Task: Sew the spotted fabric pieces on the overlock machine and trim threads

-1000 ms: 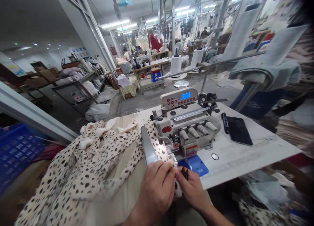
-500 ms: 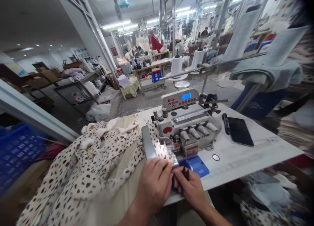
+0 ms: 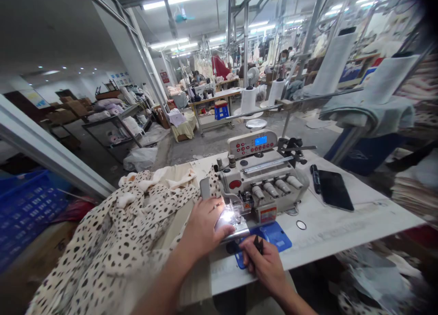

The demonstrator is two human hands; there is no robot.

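Note:
A cream fabric with black spots [image 3: 116, 246] spreads over my lap and runs up to an overlock sewing machine [image 3: 260, 183], with its lit presser foot [image 3: 232, 216] at the front. My left hand [image 3: 203, 226] lies flat on the fabric right beside that foot, its fingertips reaching the metal plate. In my right hand [image 3: 265, 267], just in front of the machine, small black thread snips [image 3: 258, 245] stick up between the fingers. The needle is hidden in the glare of the machine's lamp.
The white sewing table [image 3: 342, 226] holds a black phone [image 3: 335, 191], a narrow black case [image 3: 315, 178] and a blue plastic piece [image 3: 273, 236]. A blue crate [image 3: 30, 210] stands at the left. Shelves, bundled cloth and other workstations with a co-worker [image 3: 283, 57] fill the distance.
My left hand has moved away from my right and forward onto the fabric at the presser foot. My right hand stays near the machine's front with the snips.

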